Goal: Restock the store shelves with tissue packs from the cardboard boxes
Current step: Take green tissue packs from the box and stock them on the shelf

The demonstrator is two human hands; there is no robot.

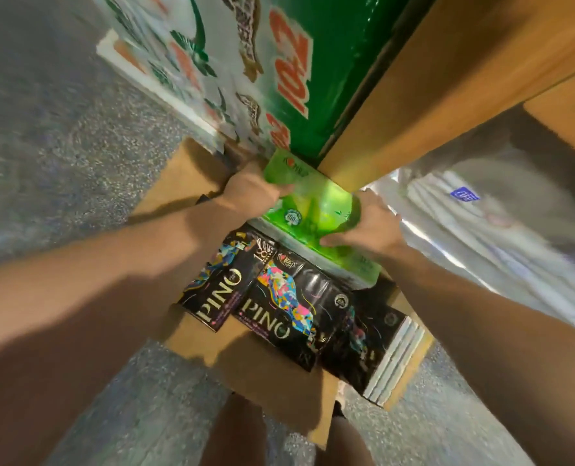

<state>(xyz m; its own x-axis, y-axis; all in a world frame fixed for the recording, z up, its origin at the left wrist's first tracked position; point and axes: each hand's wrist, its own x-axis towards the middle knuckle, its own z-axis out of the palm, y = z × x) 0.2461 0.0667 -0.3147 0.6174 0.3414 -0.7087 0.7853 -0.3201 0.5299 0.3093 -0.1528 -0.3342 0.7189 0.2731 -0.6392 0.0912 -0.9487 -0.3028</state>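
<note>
While the open cardboard box (192, 334) fills the lower middle of the frame with black packs (272, 311), both hands clamp a green tissue pack (313, 203) at centre. Its long axis runs upper left to lower right; the left hand (249, 191) grips the upper-left end, the right hand (370, 227) the lower-right.

The open cardboard box (266, 371) is filled by black tissue packs (272, 307) and a green pack (313, 210), so little room is left inside. The far side is closed by a wooden shelf edge (430, 82) and green-white stacked goods (262, 72). Bare floor (61, 129) is found to the left.
</note>
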